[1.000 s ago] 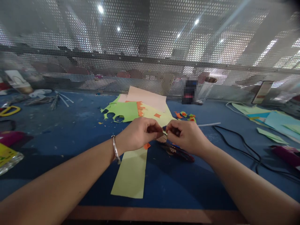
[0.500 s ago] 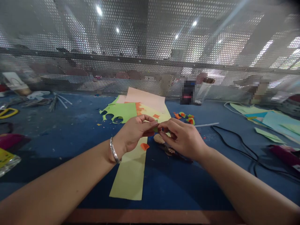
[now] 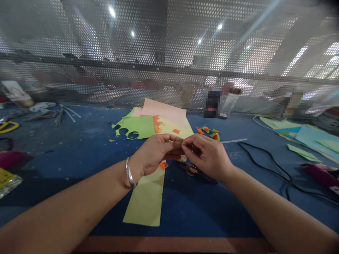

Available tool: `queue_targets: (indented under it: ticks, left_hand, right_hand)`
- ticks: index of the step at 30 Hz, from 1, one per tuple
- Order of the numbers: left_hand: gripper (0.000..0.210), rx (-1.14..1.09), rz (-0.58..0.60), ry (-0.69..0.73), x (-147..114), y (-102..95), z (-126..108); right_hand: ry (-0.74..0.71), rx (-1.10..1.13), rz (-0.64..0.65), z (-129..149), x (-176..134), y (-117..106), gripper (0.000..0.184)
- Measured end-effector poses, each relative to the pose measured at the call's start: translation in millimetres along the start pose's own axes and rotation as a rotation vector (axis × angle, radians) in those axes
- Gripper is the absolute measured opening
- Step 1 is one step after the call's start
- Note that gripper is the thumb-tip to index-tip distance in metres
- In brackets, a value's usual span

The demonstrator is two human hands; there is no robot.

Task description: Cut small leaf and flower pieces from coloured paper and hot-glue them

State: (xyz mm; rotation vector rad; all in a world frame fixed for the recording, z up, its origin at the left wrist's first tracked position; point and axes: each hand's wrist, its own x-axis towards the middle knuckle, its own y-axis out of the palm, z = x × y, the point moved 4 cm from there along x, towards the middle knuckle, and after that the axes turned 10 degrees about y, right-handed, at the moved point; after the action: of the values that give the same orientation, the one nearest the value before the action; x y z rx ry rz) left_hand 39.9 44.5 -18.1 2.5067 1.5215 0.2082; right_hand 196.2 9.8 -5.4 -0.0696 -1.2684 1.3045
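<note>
My left hand (image 3: pixel 159 151) and my right hand (image 3: pixel 208 155) meet over the middle of the table, fingertips pinched together. Between them is a small piece of green paper (image 3: pixel 181 140), mostly hidden by the fingers. Under my left wrist, which wears a silver bangle, runs a pale yellow-green paper strip (image 3: pixel 144 204). An orange paper scrap (image 3: pixel 163 165) rests beside that strip's far end. Partly covered by my right hand, a dark object (image 3: pixel 194 170) lies on the table; I cannot make out its kind.
Green paper with round cut-outs (image 3: pixel 140 127) and a pink sheet (image 3: pixel 165 111) lie ahead. Small green-and-orange paper pieces (image 3: pixel 215 135) sit right of them. A black cord (image 3: pixel 270 155) curves across the right, near coloured sheets (image 3: pixel 315 139). Yellow-handled scissors (image 3: pixel 9 127) lie far left.
My left hand has shifted slightly right, closing in on my right fingertips. Less of the green paper shows now, and the left fingers cover more of what lies beneath.
</note>
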Motion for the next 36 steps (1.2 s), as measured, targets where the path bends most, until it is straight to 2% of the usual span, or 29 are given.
queue_targets:
  ticks: [9, 14, 20, 28, 36]
  left_hand:
    - [0.010, -0.038, 0.070, 0.107, 0, 3.5, 1]
    - [0.027, 0.004, 0.052, 0.162, -1, 5.8, -2]
    - [0.031, 0.094, 0.043, 0.215, -1, 5.9, -4]
    - [0.021, 0.214, 0.006, 0.257, -3, 4.6, -6]
    - [0.014, 0.212, -0.012, 0.250, -3, 3.2, -8]
  right_hand:
    - [0.191, 0.178, 0.018, -9, 2, 1, 0.004]
    - [0.226, 0.187, 0.003, -10, 1, 2, 0.002]
    - [0.233, 0.167, -0.014, -10, 0, 2, 0.004]
    - [0.234, 0.154, -0.013, -11, 0, 3, 0.004]
    - [0.216, 0.150, -0.018, -10, 0, 2, 0.004]
